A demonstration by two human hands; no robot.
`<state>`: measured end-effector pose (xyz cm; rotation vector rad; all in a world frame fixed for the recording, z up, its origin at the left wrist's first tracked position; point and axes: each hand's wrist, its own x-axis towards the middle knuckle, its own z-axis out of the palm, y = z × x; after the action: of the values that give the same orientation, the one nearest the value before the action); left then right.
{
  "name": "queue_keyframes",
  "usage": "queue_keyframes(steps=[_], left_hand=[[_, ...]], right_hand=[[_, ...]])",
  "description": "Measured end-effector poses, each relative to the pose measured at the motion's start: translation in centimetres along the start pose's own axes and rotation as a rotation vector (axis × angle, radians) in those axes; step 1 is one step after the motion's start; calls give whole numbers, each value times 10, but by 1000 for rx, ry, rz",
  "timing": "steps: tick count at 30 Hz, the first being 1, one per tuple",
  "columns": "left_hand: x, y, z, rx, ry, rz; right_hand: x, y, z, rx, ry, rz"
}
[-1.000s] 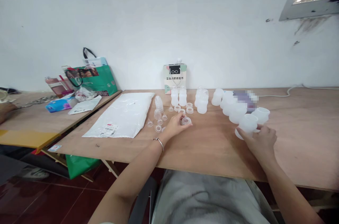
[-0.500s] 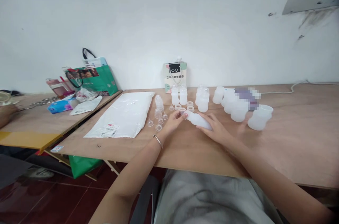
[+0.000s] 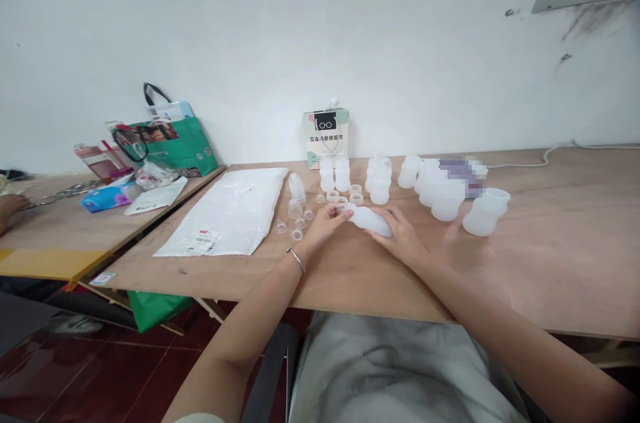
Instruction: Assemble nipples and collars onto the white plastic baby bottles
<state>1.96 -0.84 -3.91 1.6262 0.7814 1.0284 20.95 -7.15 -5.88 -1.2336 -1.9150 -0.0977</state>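
Observation:
A frosted white baby bottle (image 3: 369, 221) lies tilted nearly sideways between my hands, just above the table. My right hand (image 3: 403, 235) is wrapped round its body. At the neck end, the fingers of my left hand (image 3: 326, 223) are closed on the bottle; whether a collar is on the neck there I cannot make out. Behind my left hand sit several translucent collar rings (image 3: 356, 198). Clear nipples (image 3: 295, 209) and a stack of clear domed caps (image 3: 297, 187) lie to its left. Capped bottles (image 3: 342, 174) stand behind; open bottle bodies (image 3: 447, 202) stand to the right.
A white plastic mailer (image 3: 227, 210) lies on the table (image 3: 560, 243) at left. A paper bag (image 3: 327, 133) leans on the wall. On the neighbouring table are a green bag (image 3: 193, 150) and a tissue pack (image 3: 107, 196), with another person's hand (image 3: 11, 208) at its far left.
The camera view has shifted slightly, so the scene sits a little higher and left. Both hands keep hold of the bottle, which is turned a little.

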Motion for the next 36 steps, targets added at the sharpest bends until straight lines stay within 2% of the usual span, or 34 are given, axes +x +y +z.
queue_keyframes(steps=[4,7,12,17,25,30,36], left_hand=[[1,-5,-2,42,-1,-77],[1,-6,-2,4,-42,-61],[-2,1,-1,-65,-102,40],[-5,12,0,-178,-237,74],[-5,6,0,-137,-132,52],[-2,3,-4,-79,-39,31],[-7,9,1,-133,-83,77]], right_hand=[[-2,1,1,-61,21,-47],[-3,1,0,-45,15,-33],[-2,-2,-3,151,-38,128],[5,-6,-5,361,-119,294],[4,-6,-7,435,-125,351],[4,-6,-14,455,-45,361],[4,-5,-10,432,-76,382]])
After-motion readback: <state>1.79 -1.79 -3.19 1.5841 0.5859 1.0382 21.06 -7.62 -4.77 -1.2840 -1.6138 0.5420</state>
